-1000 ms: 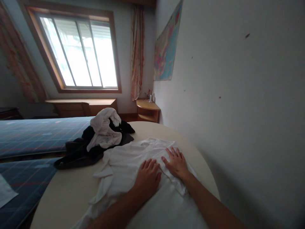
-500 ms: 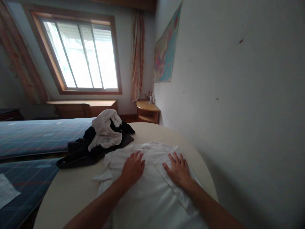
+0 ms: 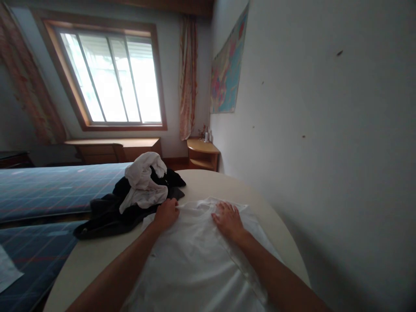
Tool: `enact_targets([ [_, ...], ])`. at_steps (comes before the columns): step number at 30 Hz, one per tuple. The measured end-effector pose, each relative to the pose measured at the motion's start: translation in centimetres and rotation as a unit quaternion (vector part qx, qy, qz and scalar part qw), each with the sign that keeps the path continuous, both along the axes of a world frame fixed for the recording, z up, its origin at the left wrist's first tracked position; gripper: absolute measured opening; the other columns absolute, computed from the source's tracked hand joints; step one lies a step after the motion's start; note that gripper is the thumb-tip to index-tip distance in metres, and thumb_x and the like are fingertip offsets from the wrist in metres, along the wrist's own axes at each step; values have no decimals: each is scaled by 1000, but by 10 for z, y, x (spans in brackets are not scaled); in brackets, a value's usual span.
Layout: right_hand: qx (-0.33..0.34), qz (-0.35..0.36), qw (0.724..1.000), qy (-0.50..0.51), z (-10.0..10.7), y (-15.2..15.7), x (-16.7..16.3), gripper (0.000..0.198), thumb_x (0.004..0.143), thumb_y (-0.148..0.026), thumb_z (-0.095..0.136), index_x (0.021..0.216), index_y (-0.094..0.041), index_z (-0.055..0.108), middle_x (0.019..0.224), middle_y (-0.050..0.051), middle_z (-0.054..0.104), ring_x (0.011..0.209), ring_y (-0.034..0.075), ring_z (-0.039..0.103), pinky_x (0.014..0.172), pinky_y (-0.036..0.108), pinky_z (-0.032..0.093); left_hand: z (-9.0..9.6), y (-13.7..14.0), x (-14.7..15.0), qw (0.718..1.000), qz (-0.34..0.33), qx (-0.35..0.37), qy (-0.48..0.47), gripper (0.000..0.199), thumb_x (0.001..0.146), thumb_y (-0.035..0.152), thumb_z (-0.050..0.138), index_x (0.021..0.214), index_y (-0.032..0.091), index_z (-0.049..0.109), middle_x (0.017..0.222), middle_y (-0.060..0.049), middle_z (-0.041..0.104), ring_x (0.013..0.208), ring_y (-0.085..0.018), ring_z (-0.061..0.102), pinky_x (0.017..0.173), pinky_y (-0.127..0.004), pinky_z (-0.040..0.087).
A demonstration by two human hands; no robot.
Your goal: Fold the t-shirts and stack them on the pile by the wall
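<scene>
A white shirt [image 3: 195, 260] lies spread on the round table, its collar end at the far side and a folded-over strip running down its right part. My left hand [image 3: 167, 215] is at the shirt's far left shoulder, its fingers curled and pinching the cloth; the fingertips are partly hidden. Close to the collar, my right hand [image 3: 228, 220] rests flat on the fabric with fingers spread. Just beyond my left hand is a heap of clothes, a crumpled white garment [image 3: 143, 177] on top of dark garments [image 3: 110, 219].
The cream round table [image 3: 224, 180] stands against the white wall [image 3: 292, 173] on the right. To the left are plaid-covered mattresses [image 3: 48, 186] with a white sheet [image 3: 8, 268] on one. A desk [image 3: 139, 145] and corner shelf [image 3: 204, 149] stand by the window.
My left hand has moved left and outward to the shirt's shoulder and closed on the cloth. The right hand has slid up and left towards the collar. The shirt's left sleeve is less visible.
</scene>
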State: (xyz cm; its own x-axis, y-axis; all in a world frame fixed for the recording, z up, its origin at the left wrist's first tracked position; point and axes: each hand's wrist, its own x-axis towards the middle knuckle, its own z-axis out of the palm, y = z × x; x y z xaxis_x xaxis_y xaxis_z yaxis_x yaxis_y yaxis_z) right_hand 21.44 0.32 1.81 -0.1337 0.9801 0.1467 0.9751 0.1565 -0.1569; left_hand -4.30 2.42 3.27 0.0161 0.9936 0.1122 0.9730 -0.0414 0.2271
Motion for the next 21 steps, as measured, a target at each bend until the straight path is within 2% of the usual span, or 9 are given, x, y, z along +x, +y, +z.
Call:
enact_targets([
  [3, -11, 36, 999, 34, 1, 23, -10, 52, 100, -43, 35, 146, -22, 46, 154, 9, 43, 143, 25, 33, 118, 42, 18, 6, 8, -1, 999, -15, -22, -30, 14, 83, 24, 58, 96, 20, 57, 90, -4, 70, 85, -21, 66, 72, -27, 43],
  [6, -20, 72, 996, 56, -2, 41, -12, 52, 102, -41, 33, 147, -18, 45, 154, 10, 44, 143, 21, 35, 118, 36, 19, 11, 17, -4, 997, -27, -41, -60, 13, 88, 33, 54, 92, 20, 53, 82, 0, 66, 75, -17, 63, 65, -25, 40],
  [9, -33, 88, 994, 59, -10, 48, -11, 52, 103, -40, 32, 145, -17, 48, 155, 10, 43, 144, 20, 34, 119, 35, 18, 17, 24, -9, 995, -38, -48, -79, 8, 91, 24, 46, 87, 20, 52, 78, 1, 63, 73, -15, 60, 62, -24, 39],
  [12, -47, 80, 994, 58, -17, 48, -9, 55, 103, -44, 26, 148, -19, 45, 160, 8, 34, 148, 23, 26, 120, 39, 14, 28, 28, -16, 993, -69, -48, -77, 7, 83, 13, 53, 84, 20, 53, 77, 2, 62, 73, -14, 58, 63, -23, 38],
  [16, -77, 70, 993, 56, -19, 49, -7, 65, 102, -51, 19, 155, -16, 33, 164, 5, 23, 152, 24, 14, 122, 41, 9, 42, 35, -20, 991, -116, -27, -56, 13, 82, 8, 53, 84, 20, 59, 82, 1, 64, 79, -14, 59, 69, -23, 40],
  [21, -93, 35, 994, 47, -19, 63, -8, 71, 101, -56, 17, 157, -15, 26, 165, 4, 16, 153, 24, 7, 122, 42, 4, 48, 48, -6, 993, -112, 44, -7, 26, 93, 11, 41, 94, 20, 66, 108, -6, 64, 99, -20, 58, 83, -29, 41],
])
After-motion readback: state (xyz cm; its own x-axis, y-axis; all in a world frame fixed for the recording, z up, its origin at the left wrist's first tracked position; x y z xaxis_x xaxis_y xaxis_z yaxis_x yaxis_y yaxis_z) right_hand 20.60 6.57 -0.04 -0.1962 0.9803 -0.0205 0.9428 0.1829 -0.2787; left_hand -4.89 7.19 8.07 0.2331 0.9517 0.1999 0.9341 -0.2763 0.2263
